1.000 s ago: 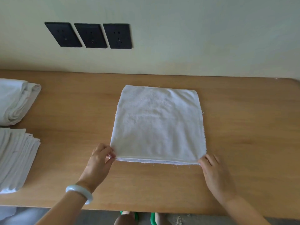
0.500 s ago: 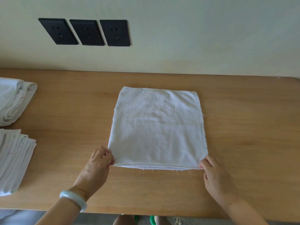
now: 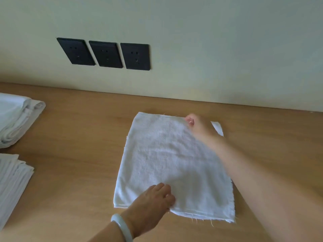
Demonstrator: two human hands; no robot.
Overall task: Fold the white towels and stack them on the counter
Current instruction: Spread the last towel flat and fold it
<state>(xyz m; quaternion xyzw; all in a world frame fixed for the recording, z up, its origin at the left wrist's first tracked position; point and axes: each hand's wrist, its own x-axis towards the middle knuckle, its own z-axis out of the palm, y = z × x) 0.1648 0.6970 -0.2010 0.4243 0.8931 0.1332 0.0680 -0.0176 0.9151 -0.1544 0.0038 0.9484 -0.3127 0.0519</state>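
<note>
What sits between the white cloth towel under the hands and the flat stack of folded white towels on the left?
Nothing visible. Only bare wooden counter separates the white cloth towel from the flat stack of folded white towels at the left edge. The left hand and right hand both grip that towel.

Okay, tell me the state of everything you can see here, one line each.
towel, folded, flat on the counter.
left hand, pinches the towel's near edge.
right hand, pinches its far edge.
near stack, folded, layered.
far pile, loosely folded.
sockets, nothing plugged in.
</note>
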